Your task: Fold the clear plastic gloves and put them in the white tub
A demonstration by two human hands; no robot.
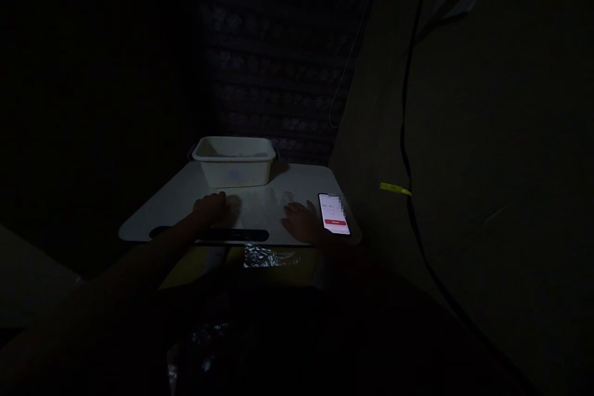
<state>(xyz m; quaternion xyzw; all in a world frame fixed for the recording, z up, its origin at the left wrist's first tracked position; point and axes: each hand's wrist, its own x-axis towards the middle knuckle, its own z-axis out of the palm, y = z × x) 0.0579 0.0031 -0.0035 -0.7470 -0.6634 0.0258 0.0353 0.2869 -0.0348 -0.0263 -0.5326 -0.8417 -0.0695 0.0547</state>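
Observation:
On the dim white tabletop, my left hand (210, 208) rests with its fingers curled closed, near the black strip at the front edge. What it holds, if anything, is lost in the dark. Beside its fingertips lies a crumpled see-through plastic sheet or bag (258, 208), too faint to make out fully. My right hand (299, 221) lies on the right part of the tabletop with its fingers spread, at the right side of that clear plastic. A lit phone (334, 215) is just right of this hand, its screen showing a timer and a red button.
A white plastic tub (236, 172) stands at the back left of the small white table (153, 213). Shiny foil-like wrapping (266, 256) shows below the front edge. A black cable (404, 136) with a yellow tag (393, 188) hangs along the right wall.

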